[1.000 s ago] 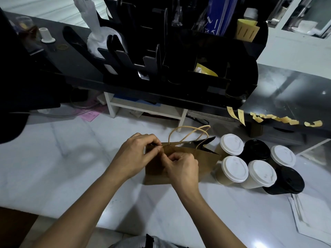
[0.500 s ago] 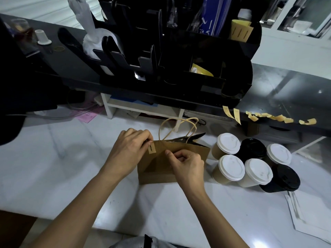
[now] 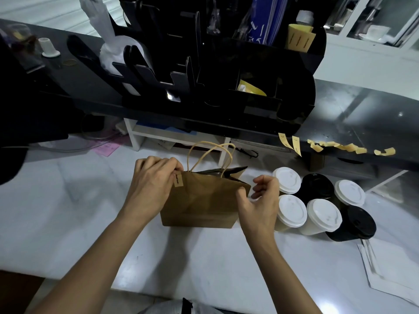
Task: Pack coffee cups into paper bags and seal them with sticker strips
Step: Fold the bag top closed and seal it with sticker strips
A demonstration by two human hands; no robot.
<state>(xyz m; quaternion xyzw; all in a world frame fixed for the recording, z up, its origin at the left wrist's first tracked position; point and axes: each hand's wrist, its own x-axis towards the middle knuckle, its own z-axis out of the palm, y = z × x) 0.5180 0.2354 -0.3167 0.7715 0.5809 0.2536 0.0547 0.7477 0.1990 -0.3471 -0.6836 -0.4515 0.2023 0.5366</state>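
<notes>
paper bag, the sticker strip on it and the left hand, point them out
paper bag (image 3: 204,202), head view, middle of its brown front face
sticker strip (image 3: 178,180), head view, middle of the strip
left hand (image 3: 154,177), head view, back of the hand

One legible item: a small tan sticker strip (image 3: 179,179) on the upper left corner of the brown paper bag (image 3: 204,200) carries dark print reading vertically, apparently "Good luck!". The blue packet (image 3: 267,19) in the black organizer bears white characters, too blurred to read. Yellow sticker strips (image 3: 292,143) hanging from the dark shelf edge show small marks, illegible.
</notes>
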